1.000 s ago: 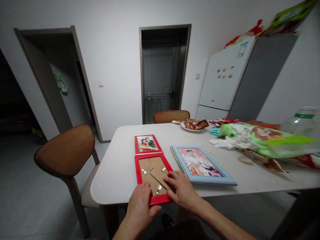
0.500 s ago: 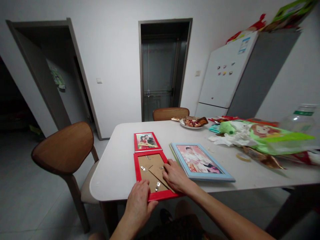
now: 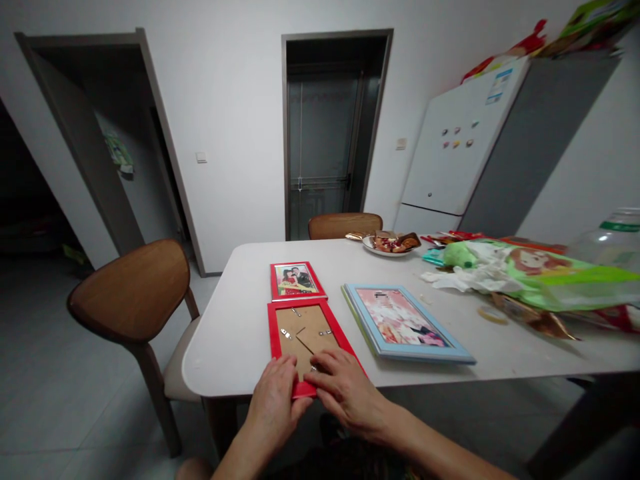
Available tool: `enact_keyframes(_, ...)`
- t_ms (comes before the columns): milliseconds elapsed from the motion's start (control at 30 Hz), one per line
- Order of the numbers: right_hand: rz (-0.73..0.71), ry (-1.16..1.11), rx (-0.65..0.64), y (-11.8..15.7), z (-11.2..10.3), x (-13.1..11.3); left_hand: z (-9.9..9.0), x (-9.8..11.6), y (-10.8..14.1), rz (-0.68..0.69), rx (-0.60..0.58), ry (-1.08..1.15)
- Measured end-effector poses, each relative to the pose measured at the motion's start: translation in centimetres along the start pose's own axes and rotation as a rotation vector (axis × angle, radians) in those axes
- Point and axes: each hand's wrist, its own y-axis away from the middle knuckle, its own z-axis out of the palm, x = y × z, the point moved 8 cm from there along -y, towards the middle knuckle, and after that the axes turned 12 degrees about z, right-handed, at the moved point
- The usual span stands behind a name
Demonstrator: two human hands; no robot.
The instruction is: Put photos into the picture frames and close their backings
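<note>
A red picture frame lies face down at the table's near edge, its brown backing board showing. Small metal clips sit around the board, among them a left clip and a right clip. A thin stand leg lies along the board. My left hand grips the frame's near left corner, thumb beneath the edge. Closed over the near edge is my right hand, its fingertips at the near clip, which they mostly cover. Just beyond, another red frame lies face up with a couple's photo.
Blue-edged picture frames are stacked to the right. Farther back are a plate of food, a green bag, crumpled tissues and a clear bottle. Wooden chairs stand at the left and far side.
My right hand has moved from the frame's right side down to the near edge clip, uncovering the right clip. My left hand stays at the near left corner. The view has shifted slightly.
</note>
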Motion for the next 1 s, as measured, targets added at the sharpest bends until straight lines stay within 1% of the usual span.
enact_keyframes(167,0.048,-0.041,-0.023,-0.1,-0.2,-0.2,-0.1,-0.1,0.0,0.002,0.010,0.008)
enact_keyframes(267,0.046,-0.061,-0.041,-0.3,-0.1,-0.1,-0.1,-0.3,0.1,0.011,0.023,0.011)
enact_keyframes(333,0.050,-0.065,-0.031,-0.8,0.2,0.1,0.0,-0.5,0.3,0.018,0.033,0.010)
enact_keyframes(400,0.083,-0.068,0.001,-2.0,0.5,0.6,0.1,-0.6,0.5,0.022,0.044,0.007)
enact_keyframes(500,0.155,-0.048,0.034,-4.8,1.4,1.3,0.2,-0.5,0.8,0.038,0.046,0.009)
enact_keyframes(633,0.219,0.091,-0.005,-8.2,2.7,1.1,0.1,-0.3,1.2,0.050,0.048,0.023)
enact_keyframes(733,0.174,0.176,-0.057,-8.9,3.3,0.0,-0.2,-0.3,1.4,0.056,0.064,0.036)
enact_keyframes(867,0.063,0.234,-0.109,-8.2,3.3,-1.5,-0.3,-0.3,1.4,0.065,0.074,0.058)
enact_keyframes(1000,0.023,0.256,-0.130,-8.0,3.5,-1.6,-0.3,-0.3,1.4,0.055,0.069,0.066)
